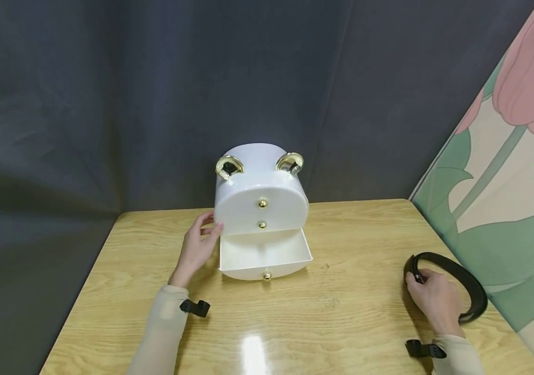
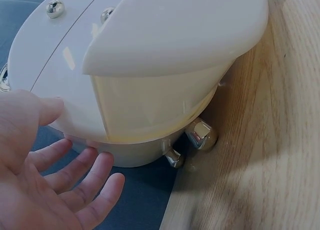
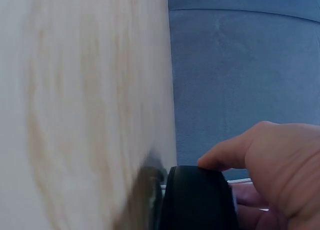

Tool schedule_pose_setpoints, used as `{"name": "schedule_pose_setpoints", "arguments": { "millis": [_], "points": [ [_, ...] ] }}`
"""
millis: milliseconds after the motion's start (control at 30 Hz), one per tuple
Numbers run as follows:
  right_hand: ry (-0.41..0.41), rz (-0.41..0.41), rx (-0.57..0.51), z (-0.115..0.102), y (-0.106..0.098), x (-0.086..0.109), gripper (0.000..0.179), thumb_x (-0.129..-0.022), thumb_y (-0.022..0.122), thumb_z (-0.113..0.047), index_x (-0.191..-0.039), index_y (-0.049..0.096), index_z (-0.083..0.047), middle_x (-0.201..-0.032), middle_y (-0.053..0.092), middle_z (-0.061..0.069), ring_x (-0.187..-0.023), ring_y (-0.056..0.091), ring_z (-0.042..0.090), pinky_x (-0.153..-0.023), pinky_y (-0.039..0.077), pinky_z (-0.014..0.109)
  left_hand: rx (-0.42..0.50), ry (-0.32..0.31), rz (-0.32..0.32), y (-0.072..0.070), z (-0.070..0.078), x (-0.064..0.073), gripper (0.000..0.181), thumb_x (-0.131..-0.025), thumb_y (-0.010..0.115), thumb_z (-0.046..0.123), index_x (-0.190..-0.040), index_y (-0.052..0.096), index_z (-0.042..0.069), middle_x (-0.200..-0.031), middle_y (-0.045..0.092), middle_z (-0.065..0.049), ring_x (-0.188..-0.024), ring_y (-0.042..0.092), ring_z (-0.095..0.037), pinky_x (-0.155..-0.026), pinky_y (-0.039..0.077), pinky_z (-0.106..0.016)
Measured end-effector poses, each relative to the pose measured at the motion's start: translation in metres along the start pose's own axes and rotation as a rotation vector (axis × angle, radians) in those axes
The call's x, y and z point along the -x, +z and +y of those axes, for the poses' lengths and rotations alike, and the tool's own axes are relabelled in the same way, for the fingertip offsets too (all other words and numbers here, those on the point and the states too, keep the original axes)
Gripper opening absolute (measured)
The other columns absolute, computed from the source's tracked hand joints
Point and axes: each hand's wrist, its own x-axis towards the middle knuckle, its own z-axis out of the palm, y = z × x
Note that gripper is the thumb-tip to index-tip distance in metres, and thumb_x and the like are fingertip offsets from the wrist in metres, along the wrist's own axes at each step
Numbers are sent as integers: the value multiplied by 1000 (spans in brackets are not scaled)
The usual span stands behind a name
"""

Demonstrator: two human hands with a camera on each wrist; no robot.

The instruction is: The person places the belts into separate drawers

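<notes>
A white rounded drawer box [image 1: 259, 203] with gold ear-shaped trims and gold knobs stands on the table, its bottom drawer [image 1: 267, 250] pulled out. My left hand [image 1: 197, 250] is at the box's left side, thumb by the front face and fingers along the side. In the left wrist view, the fingers of this hand [image 2: 55, 165] look relaxed and spread, with their tips at the box's edge. Far to the right, my right hand [image 1: 437, 299] grips a looped black belt [image 1: 468, 276]. The belt [image 3: 197, 200] lies between thumb and fingers in the right wrist view.
A wooden table [image 1: 342, 302] carries everything. Behind it hangs a dark curtain [image 1: 267, 78], and a floral cloth [image 1: 520, 182] covers the right side. Both sleeves have a black wrist camera [image 1: 195, 307] strapped on.
</notes>
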Motion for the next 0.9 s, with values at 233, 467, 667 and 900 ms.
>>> {"name": "schedule_pose_setpoints", "arguments": {
  "millis": [233, 467, 667, 900],
  "points": [
    [-31, 34, 14, -3, -6, 1, 41, -102, 58, -30, -125, 74, -1, -112, 74, 33, -89, 69, 56, -51, 43, 42, 3, -4, -5, -1, 2, -1, 55, -110, 61, 35, -158, 47, 13, -151, 58, -16, -130, 63, -38, -104, 56, -53],
    [14, 32, 15, -10, -11, 5, 43, -102, 55, -33, -127, 74, -5, -122, 70, 36, -99, 65, 59, -57, 43, 54, 7, -11, 2, -2, 3, 1, 54, -109, 62, 34, -157, 48, 13, -150, 59, -16, -130, 63, -39, -103, 56, -54],
    [16, 45, 20, -18, -17, 9, 42, -100, 55, -32, -124, 75, -5, -119, 70, 37, -96, 65, 62, -56, 41, 54, 12, 0, 10, -1, 3, -1, 53, -110, 61, 32, -157, 48, 12, -150, 59, -17, -129, 63, -40, -103, 56, -54],
    [-41, -23, 53, -22, -20, 9, 48, -102, 55, -35, -135, 69, -3, -121, 70, 38, -86, 67, 60, -53, 44, 48, 11, -9, 5, -1, 1, -1, 53, -110, 61, 33, -157, 48, 13, -151, 59, -16, -130, 63, -38, -104, 55, -53]
  ]
}}
